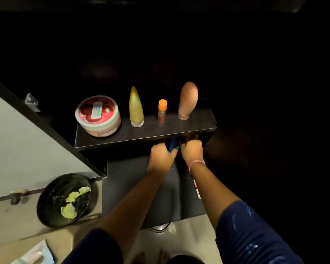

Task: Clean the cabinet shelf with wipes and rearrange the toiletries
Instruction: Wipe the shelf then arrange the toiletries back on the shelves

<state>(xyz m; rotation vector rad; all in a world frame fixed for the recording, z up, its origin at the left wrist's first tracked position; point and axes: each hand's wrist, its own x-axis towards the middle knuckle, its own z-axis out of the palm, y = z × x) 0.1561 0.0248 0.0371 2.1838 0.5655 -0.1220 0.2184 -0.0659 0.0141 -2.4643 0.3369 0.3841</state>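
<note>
Head view, dim room. Dark cabinet shelf (179,128) carries four toiletries in a row along its length: a round jar (98,115) with a red-and-white lid at the shelf's left end, then a yellow tube (136,107) standing on its cap, a small orange-capped stick (162,111) upright, and a tan bottle (187,101) standing on its cap near the shelf's right end. All four stand apart from one another. Just below the shelf's front edge, both hands reach under it. Left hand (161,157) has fingers curled round a dark blue object (172,144), thumb across it. Right hand (191,150) is beside it, fingers hidden under the shelf; grip cannot be told. Pink band (195,164) on the right wrist. Lower left of the shelf, a black bin (51,197) on the floor holds crumpled yellowish wipes (72,202).
</note>
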